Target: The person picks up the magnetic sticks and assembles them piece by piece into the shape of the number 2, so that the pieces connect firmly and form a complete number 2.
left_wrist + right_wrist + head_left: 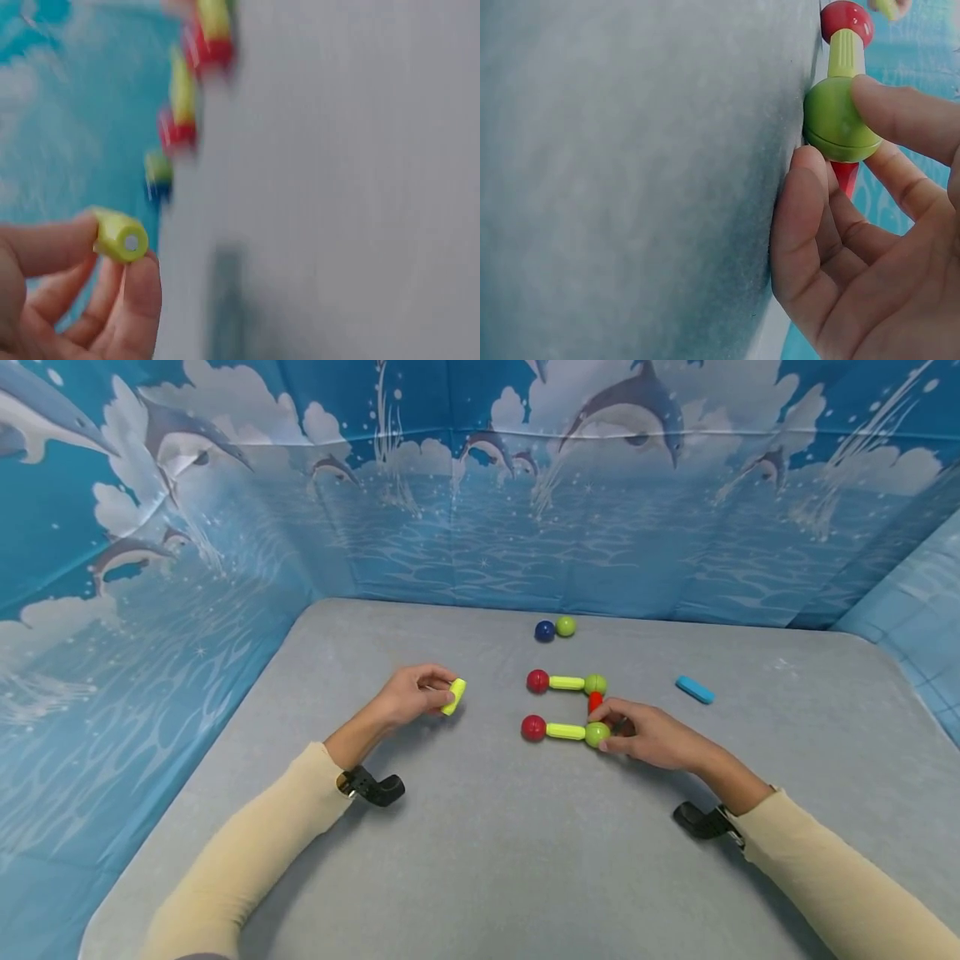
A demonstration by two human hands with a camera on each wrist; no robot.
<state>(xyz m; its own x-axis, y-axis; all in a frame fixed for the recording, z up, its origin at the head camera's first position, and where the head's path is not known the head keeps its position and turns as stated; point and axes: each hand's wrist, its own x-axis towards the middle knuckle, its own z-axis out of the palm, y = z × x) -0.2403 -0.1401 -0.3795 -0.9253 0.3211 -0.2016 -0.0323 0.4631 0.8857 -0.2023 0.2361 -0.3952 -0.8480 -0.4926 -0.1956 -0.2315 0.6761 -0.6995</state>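
My left hand [417, 693] pinches a short yellow magnetic rod [453, 697] between thumb and fingers. In the left wrist view, a round metal tip shows on the end of that rod [124, 236]. My right hand [651, 735] grips the near green ball [838, 120], thumb on one side and fingers curled at the other. This ball is the near corner of a U-shaped build: a red rod [595, 702] joins it to a far green ball [596, 683]. From each green ball a yellow rod [566, 732] runs left to a red ball [533, 727]. My right fingers partly hide the red rod.
Behind the build, a dark blue ball [544, 631] and a loose green ball [566, 626] sit side by side. A blue rod [695, 689] lies to the right on the grey table [480, 860]. A dolphin-print curtain [480, 543] borders the table at the back and sides.
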